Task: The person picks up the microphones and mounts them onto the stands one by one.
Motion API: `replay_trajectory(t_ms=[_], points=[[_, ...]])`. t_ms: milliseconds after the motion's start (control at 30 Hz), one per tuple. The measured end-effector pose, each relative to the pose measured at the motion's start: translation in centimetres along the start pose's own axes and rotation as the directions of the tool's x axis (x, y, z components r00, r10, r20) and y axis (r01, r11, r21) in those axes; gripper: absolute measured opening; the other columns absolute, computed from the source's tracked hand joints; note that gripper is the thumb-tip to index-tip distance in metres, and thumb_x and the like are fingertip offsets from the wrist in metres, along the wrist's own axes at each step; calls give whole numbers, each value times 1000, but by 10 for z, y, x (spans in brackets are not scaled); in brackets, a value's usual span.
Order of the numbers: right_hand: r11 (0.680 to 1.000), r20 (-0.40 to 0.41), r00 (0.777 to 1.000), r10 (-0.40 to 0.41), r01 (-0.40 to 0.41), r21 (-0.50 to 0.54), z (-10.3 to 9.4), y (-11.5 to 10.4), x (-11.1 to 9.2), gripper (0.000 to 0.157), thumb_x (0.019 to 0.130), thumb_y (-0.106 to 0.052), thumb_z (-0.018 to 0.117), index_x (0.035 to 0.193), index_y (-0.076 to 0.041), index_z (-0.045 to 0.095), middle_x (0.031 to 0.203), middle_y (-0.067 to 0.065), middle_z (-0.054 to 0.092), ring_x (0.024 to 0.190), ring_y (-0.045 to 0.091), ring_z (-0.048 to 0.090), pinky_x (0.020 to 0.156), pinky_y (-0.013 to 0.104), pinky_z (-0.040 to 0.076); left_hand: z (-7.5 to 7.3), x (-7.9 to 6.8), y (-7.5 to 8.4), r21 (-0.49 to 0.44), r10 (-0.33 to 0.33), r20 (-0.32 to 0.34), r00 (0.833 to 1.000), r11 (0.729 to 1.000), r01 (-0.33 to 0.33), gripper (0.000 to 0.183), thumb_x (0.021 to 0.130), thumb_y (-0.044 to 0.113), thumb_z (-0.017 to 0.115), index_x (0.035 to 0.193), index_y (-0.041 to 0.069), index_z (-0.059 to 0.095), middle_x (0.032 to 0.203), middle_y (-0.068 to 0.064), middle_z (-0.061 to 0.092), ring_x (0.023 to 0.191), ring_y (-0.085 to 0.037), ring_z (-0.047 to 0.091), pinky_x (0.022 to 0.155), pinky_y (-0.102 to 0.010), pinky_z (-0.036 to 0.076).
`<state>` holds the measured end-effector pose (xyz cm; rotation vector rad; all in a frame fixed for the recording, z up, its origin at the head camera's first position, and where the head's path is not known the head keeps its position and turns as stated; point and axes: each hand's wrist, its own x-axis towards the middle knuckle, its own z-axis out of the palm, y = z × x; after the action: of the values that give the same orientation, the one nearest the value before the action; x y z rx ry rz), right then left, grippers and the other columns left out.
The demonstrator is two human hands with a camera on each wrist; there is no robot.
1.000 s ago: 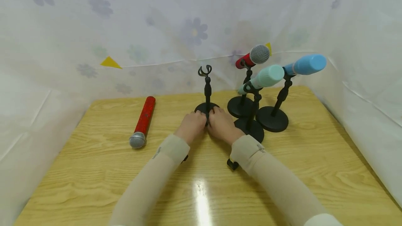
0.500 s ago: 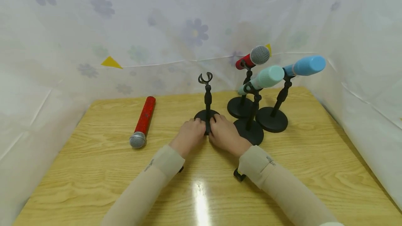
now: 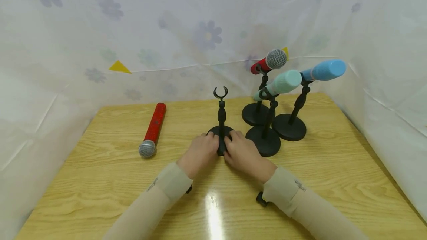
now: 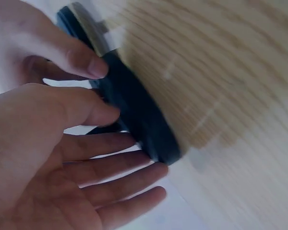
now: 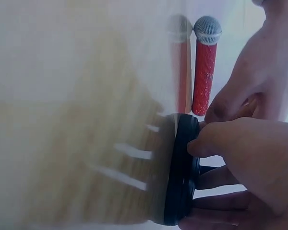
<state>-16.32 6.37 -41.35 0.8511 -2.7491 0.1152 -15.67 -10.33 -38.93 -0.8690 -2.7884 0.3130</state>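
Observation:
A black microphone stand (image 3: 221,113) with a round base and a forked clip at its top stands upright on the table, its clip holding nothing. My left hand (image 3: 201,152) grips the left side of the base, thumb at the near rim. From the other side my right hand (image 3: 245,155) holds the same base, with the post between both hands. Up close, the left wrist view shows the dark base (image 4: 139,110) with thumb and fingers at its edge. In the right wrist view, thumb and fingers likewise hold the base (image 5: 179,177).
To the left lies a red microphone (image 3: 154,129) with a silver head. On the right, three more stands carry a red microphone (image 3: 260,66), a mint-green microphone (image 3: 283,83) and a blue microphone (image 3: 325,70). A flowered curtain (image 3: 186,17) hangs behind the wooden table (image 3: 110,180).
Both hands have drawn the bare stand across the table toward me, and its clip has turned slightly. The other microphones and stands have stayed put.

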Motion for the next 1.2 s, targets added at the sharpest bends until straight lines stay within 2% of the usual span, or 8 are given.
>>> replay_trajectory(t_ms=[167,333,433,567,733,967,1067,1200], points=[[999,-11,999,-38,38,29,-2,1,-8,27,91,-24,73,107,-3,70,106,16,64,96,29,63,75,40,61,-4,-6,2,-27,-11,20,1000,1000,12,39,99,39,65,109,2,66,98,-11,65,79,-22,65,68,-31,61],[992,38,999,-28,24,122,-8,8,-10,30,94,-23,71,116,-2,69,120,17,63,108,29,64,87,42,60,0,-10,1,-15,-9,-25,1000,1000,9,55,95,52,64,123,4,66,105,-13,63,85,-24,65,69,-30,62],[988,71,997,-18,7,157,-6,12,-10,43,96,-24,69,130,3,63,137,21,57,123,33,60,97,44,58,4,-11,1,-28,2,-54,999,1000,-3,57,94,51,64,126,3,65,107,-13,63,89,-25,65,71,-29,62],[987,100,994,-44,28,156,-2,11,-10,58,99,-26,66,141,10,50,150,27,46,137,37,51,107,46,52,5,-11,2,-60,20,-69,997,998,-24,57,96,45,65,130,-1,63,113,-14,63,97,-25,66,75,-28,62],[989,128,989,-71,53,140,-5,8,-10,57,100,-27,64,142,10,50,151,27,46,139,37,50,107,46,52,3,-12,3,-86,4,-46,999,996,-8,58,96,40,67,133,-3,60,125,-17,62,108,-28,66,79,-29,63],[990,116,990,-83,68,122,-8,5,-10,56,98,-26,67,139,11,53,147,28,48,136,38,53,102,45,55,4,-15,2,-106,12,-57,998,994,-18,57,96,39,68,133,-4,60,126,-17,63,109,-29,66,79,-30,63],[991,112,990,-81,68,114,-7,4,-10,56,98,-26,67,138,11,54,147,28,49,136,37,53,102,45,55,5,-15,-1,-163,22,-48,999,986,-29,57,96,35,68,135,-5,58,130,-19,61,114,-31,65,86,-34,62],[992,119,990,-80,68,102,-7,5,-11,56,99,-27,66,138,10,54,148,28,48,136,37,53,103,44,54,7,-17,-7,-273,30,11,999,962,-26,59,98,30,68,142,-5,52,141,-21,56,125,-35,59,99,-40,58]])
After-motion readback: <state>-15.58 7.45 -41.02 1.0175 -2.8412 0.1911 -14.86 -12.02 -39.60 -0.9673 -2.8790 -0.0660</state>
